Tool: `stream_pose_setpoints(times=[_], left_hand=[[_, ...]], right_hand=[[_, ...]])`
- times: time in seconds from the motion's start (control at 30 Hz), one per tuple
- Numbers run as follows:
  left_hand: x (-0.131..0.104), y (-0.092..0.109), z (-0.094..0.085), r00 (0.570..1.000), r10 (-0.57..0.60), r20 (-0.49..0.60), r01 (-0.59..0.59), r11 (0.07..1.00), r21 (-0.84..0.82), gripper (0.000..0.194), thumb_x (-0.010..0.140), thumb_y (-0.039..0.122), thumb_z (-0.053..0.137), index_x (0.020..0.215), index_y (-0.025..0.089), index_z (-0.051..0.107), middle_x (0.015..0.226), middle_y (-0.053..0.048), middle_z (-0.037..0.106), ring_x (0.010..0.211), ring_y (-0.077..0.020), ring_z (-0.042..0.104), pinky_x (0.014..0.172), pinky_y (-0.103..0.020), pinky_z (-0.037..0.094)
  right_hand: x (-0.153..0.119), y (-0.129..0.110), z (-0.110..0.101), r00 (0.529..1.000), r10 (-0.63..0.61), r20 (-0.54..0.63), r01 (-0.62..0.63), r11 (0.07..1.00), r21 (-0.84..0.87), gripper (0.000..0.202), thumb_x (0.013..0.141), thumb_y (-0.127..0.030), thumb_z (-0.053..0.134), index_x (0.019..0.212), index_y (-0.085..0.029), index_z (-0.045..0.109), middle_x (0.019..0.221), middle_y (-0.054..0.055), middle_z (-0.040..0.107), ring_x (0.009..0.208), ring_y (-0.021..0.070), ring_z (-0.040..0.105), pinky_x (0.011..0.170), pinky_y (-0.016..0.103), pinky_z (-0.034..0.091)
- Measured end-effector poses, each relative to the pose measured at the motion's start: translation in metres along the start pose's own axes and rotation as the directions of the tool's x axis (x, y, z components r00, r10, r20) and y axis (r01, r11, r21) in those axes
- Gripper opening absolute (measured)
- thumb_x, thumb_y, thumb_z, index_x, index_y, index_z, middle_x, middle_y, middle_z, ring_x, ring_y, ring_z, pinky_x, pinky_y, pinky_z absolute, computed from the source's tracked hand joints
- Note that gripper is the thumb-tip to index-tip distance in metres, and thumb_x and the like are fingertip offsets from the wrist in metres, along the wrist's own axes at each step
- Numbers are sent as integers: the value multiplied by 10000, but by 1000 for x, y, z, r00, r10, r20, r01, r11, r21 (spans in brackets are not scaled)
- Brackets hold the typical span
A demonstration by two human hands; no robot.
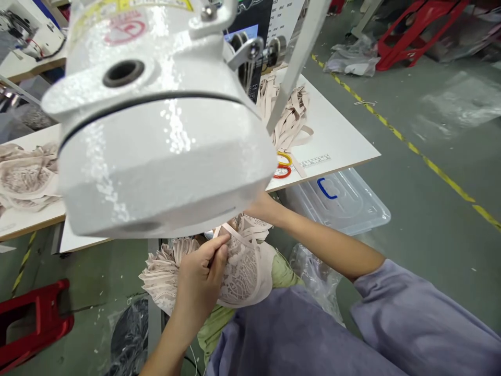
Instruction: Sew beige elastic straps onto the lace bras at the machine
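A beige lace bra [245, 269] hangs below the large white sewing machine head [168, 167]. My left hand [201, 271] pinches its upper edge between thumb and bent fingers, near the front underside of the machine. My right hand [263, 207] reaches in from the right, close to the bra's far side. The machine head covers its fingers, so I cannot see what they touch. To the left of my left hand, a bunch of gathered beige lace [161, 274] hangs down. The needle area is hidden behind the machine head.
A pile of beige straps [287, 112], scissors with yellow and red handles [282, 171] and a clear ruler [315, 161] lie on the white table [340, 136]. More lace bras [27, 177] sit at left. Below are a lidded plastic box [352, 201] and a red stool [35, 318].
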State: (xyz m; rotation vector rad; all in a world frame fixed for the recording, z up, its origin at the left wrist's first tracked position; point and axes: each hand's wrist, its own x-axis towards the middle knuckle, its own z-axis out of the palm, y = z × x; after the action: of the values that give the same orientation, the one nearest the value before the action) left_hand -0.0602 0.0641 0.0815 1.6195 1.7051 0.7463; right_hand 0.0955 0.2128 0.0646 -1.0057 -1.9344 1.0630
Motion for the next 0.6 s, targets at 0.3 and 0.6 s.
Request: stream_pose_setpoints(times=[0.3, 0.6], left_hand=[[9, 5, -4, 998, 58, 9, -58, 998, 37, 295, 956, 295, 526, 1148, 215, 735, 1114, -47, 763, 1007, -227, 731, 788, -279, 594], [23, 17, -11, 999, -37, -25, 39, 994, 101, 277, 933, 316, 553, 1101, 244, 761, 966, -31, 788, 877, -243, 744, 646, -277, 570]], right_hand=[[9, 10, 3, 996, -6, 92, 11, 998, -58, 65, 804, -159, 649, 760, -200, 627, 873, 36, 571, 903, 220, 565, 845, 372, 500], [12, 8, -2, 988, -132, 81, 136, 990, -48, 106, 756, -162, 680, 716, -217, 598, 765, 17, 564, 835, 233, 569, 782, 386, 525]])
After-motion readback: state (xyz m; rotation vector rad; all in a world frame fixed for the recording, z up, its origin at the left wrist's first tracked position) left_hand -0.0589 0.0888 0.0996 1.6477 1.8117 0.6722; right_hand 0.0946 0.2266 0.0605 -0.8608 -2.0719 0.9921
